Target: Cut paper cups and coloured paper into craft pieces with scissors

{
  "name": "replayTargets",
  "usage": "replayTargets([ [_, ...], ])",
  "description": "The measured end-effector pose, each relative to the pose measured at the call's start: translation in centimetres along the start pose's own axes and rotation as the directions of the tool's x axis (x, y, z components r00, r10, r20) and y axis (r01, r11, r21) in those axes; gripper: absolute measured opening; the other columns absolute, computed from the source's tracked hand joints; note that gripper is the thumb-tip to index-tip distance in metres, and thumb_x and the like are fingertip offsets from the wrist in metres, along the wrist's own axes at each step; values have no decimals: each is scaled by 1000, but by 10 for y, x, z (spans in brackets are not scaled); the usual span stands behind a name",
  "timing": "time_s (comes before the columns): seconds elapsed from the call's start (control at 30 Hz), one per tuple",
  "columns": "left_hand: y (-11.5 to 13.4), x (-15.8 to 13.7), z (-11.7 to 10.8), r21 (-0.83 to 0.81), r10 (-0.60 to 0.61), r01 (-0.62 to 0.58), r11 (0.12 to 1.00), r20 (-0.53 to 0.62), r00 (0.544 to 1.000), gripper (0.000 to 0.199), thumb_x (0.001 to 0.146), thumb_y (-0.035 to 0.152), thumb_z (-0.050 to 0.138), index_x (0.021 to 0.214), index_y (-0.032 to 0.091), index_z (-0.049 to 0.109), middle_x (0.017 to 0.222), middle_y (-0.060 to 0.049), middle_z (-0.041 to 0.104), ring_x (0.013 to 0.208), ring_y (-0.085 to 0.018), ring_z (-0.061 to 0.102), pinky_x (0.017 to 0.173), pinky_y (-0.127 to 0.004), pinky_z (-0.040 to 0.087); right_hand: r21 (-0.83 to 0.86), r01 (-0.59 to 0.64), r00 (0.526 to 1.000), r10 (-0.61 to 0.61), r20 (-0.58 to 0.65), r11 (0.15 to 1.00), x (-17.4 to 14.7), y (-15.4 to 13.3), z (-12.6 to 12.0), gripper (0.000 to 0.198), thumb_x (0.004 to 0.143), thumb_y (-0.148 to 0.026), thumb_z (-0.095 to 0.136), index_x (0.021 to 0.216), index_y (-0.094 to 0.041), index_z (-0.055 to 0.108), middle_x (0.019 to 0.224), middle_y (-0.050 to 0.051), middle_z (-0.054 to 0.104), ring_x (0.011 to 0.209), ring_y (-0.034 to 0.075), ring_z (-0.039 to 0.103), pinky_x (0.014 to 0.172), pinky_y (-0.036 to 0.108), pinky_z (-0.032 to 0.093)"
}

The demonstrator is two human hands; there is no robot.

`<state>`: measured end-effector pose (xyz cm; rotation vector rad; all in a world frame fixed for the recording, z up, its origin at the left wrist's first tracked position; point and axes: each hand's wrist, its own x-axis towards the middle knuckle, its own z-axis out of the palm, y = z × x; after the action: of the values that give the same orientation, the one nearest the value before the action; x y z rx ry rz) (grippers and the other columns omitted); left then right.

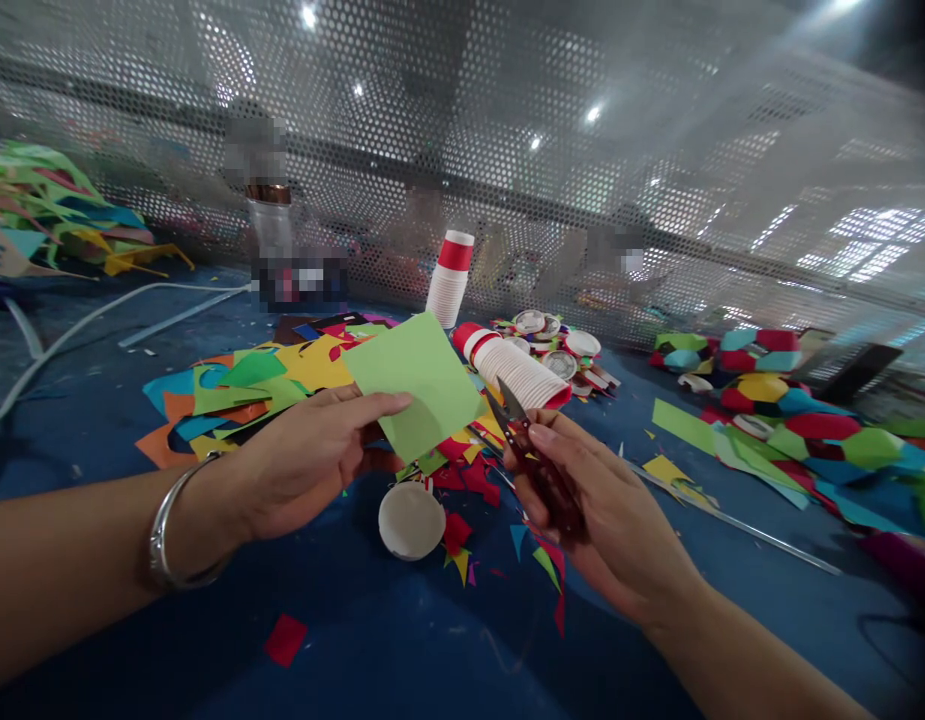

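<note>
My left hand pinches a light green square of paper by its lower left edge and holds it up over the blue table. A silver bangle sits on that wrist. My right hand grips small red-handled scissors, blades apart, their tips right beside the paper's right edge. Below the two hands an upturned white paper cup lies among coloured scraps.
A heap of coloured paper sheets lies behind my left hand. Stacks of red-and-white paper cups stand and lie at centre back beside loose cup bottoms. Coloured paper balls fill the right. A perforated metal screen closes the back.
</note>
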<state>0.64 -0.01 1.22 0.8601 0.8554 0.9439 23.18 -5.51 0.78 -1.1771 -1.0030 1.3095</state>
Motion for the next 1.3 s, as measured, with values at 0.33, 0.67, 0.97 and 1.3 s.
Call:
replayTargets([
  [0.33,-8,-3,0,126,37,-61,990,182,983,10,90,28,75,95,21,81,98,-4,79,82,-15,66,65,-23,49,-14,15,998,-15,54,1000,0,2,3,28,93,-35,71,78,-21,52,63,-8,48,46,5,33,44,23,22],
  [0.67,-8,-5,-1,290,38,-118,950,267,963,26,90,33,74,113,21,79,108,-10,78,86,-22,68,65,-27,47,-180,39,993,-18,114,983,-3,2,3,24,93,-39,70,88,-21,56,53,-11,40,46,6,24,43,24,15],
  [0.97,8,1,-9,468,190,-263,843,199,962,23,78,31,86,99,23,80,83,-1,77,61,-11,58,48,-16,37,-266,86,991,-56,118,960,-1,4,1,24,96,-40,68,89,-20,57,56,-10,41,48,6,29,46,25,20],
  [1.3,2,-1,-1,84,86,-91,992,65,994,25,81,16,82,104,22,73,103,-3,76,86,-16,70,71,-23,61,-222,119,991,-101,92,968,0,5,-1,20,97,-39,68,91,-23,60,52,-10,40,48,8,27,47,28,19],
])
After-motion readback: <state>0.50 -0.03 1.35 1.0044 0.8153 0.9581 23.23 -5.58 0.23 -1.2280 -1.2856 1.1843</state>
